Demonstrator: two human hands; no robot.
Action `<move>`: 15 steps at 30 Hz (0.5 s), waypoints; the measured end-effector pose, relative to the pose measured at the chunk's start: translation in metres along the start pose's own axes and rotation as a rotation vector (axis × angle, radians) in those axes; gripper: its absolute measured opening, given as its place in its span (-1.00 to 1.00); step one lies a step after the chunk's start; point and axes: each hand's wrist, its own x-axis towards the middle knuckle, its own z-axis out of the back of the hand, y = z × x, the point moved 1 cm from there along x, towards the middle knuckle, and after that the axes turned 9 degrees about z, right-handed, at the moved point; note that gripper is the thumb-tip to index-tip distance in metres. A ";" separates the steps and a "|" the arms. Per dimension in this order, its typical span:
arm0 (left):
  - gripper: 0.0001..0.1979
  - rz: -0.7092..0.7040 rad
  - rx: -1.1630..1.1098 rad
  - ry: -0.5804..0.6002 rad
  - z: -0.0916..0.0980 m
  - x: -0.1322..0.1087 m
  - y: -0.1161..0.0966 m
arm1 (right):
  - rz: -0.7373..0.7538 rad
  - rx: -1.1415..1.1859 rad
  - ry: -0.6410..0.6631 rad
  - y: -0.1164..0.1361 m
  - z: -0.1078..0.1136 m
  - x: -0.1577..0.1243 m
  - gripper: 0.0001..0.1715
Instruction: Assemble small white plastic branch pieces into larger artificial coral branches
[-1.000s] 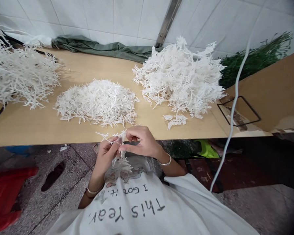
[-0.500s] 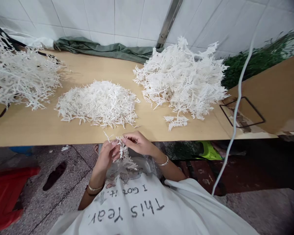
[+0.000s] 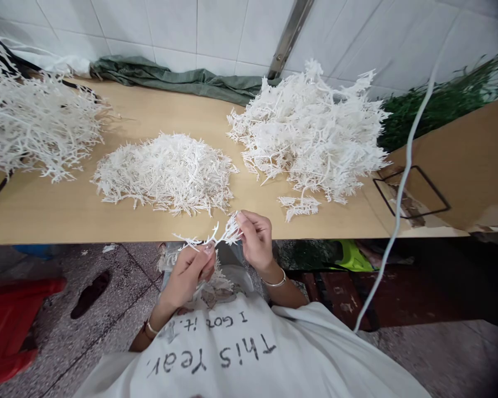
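Between my hands, at the table's front edge, is a white branching plastic sprig (image 3: 221,236). My left hand (image 3: 193,269) pinches its stem between thumb and finger. My right hand (image 3: 255,237) is closed on the sprig's bushy right end. More white sprigs lie on my lap, partly hidden by my hands. Just beyond stands a low heap of small white pieces (image 3: 168,174). A larger pile of white branched sprigs (image 3: 311,135) is at the back right, with one small sprig (image 3: 299,207) in front of it.
Another tangle of white branches (image 3: 41,124) covers the left end of the table (image 3: 149,228). Green cloth (image 3: 170,80) lies along the tiled wall. A white cable (image 3: 404,177) hangs at the right, before green plastic foliage (image 3: 452,102) and cardboard. A red stool (image 3: 20,320) stands lower left.
My hands have moved apart, the right one turning more upright. The sprig, bunched between my fingers before, now stretches sideways between both hands at the table edge.
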 end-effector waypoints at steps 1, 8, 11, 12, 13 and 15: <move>-0.46 -0.012 0.048 -0.023 -0.001 -0.001 -0.002 | 0.043 -0.042 -0.016 0.002 0.000 0.001 -0.46; -0.44 -0.008 0.328 -0.127 -0.006 -0.008 -0.010 | 0.247 -0.309 -0.023 0.011 0.001 0.006 -0.49; -0.46 -0.013 0.397 -0.121 -0.006 -0.011 -0.010 | 0.368 -0.428 -0.086 0.013 0.000 0.005 -0.52; -0.47 -0.020 0.414 -0.119 -0.007 -0.012 -0.010 | 0.394 -0.458 -0.104 0.013 0.000 0.005 -0.53; -0.49 -0.030 0.426 -0.115 -0.007 -0.013 -0.010 | 0.418 -0.481 -0.119 0.013 0.000 0.004 -0.54; -0.52 -0.060 0.433 -0.104 -0.008 -0.015 -0.010 | 0.470 -0.517 -0.126 0.014 0.000 0.003 -0.56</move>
